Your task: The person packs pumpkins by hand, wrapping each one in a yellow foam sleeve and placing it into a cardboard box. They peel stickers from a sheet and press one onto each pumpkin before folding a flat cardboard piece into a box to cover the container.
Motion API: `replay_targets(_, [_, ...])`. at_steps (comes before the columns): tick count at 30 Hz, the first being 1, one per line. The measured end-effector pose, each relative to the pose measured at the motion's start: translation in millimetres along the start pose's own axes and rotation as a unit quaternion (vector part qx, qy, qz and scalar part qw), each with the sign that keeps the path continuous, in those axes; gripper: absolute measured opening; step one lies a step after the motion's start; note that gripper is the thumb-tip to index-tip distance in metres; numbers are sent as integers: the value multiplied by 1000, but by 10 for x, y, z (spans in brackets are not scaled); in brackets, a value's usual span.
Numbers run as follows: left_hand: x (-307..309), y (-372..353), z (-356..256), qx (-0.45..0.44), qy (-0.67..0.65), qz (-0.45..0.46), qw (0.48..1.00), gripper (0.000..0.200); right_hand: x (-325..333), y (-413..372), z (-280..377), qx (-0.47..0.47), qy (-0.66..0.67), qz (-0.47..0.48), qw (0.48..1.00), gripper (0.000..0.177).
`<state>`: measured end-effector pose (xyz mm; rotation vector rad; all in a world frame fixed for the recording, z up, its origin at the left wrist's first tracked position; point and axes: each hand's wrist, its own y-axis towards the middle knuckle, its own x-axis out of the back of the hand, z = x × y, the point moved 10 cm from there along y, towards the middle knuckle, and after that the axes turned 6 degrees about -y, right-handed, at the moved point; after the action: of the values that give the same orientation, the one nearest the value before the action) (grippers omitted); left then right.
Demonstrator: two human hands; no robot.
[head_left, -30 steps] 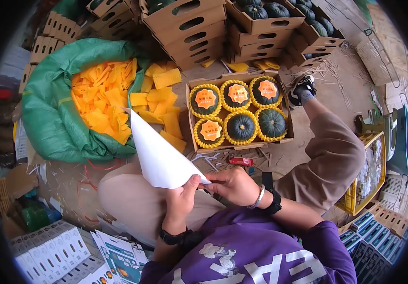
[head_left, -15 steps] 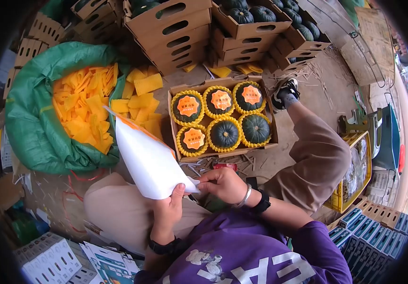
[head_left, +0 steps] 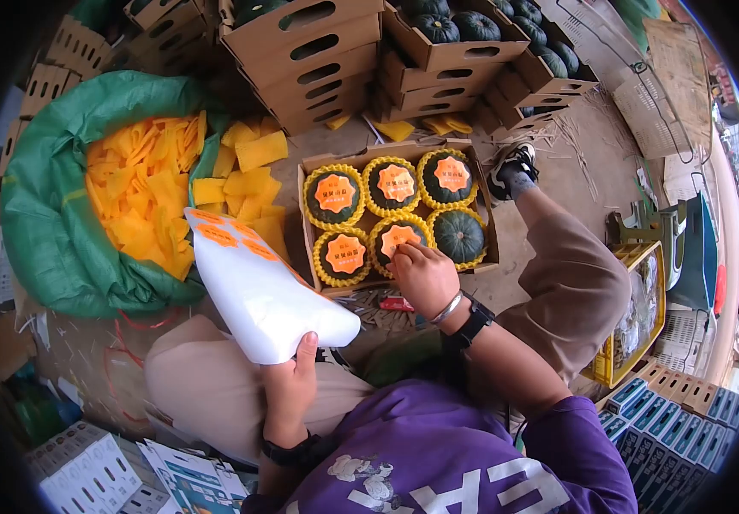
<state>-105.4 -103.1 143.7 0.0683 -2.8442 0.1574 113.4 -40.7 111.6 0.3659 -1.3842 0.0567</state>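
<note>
My left hand point(head_left: 290, 387) grips the lower edge of a curled white sticker sheet point(head_left: 271, 304), its orange stickers showing along the far side. My right hand point(head_left: 427, 281) is at the front-middle pumpkin, fingertips bunched on an orange star-edged sticker point(head_left: 393, 236) that lies on its top. The pumpkins sit in yellow foam nets inside an open cardboard box point(head_left: 491, 246). The front-right pumpkin point(head_left: 458, 236) has a bare dark green top; the others carry orange stickers. Part of the front-middle pumpkin is hidden behind my fingers.
Left of the box stands a green sack point(head_left: 39, 223) full of yellow foam nets point(head_left: 151, 184), with more nets on the floor. Stacked cartons point(head_left: 314, 60) rise behind, some holding pumpkins. A yellow crate point(head_left: 643, 317) stands at the right, beyond my bent leg.
My right hand has left the sheet's corner and moved up and right to the front-middle pumpkin, which now bears a sticker. My left hand still holds the sheet, now slightly lower left.
</note>
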Motion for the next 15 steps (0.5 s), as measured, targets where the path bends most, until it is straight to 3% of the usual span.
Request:
replay_targets(2, [-3,17,-27,8,-8,2,1000,31,56,74,39,62,43,-19,997,23])
replay_targets(5, [17,28,70,33,-41,1,999,30,-131,110,-94,65,48,-45,996,34])
replay_targets(6, [13,30,83,34,-39,2,999,30,-180,109,-97,73,44,11,996,37])
replay_targets(12, [15,103,69,35,-100,-19,994,30,-204,106,-147,-7,47,54,997,39])
replay_targets(15, [26,85,-70,-7,-127,-41,991,23,-153,88,-111,-29,-1,-3,1000,37])
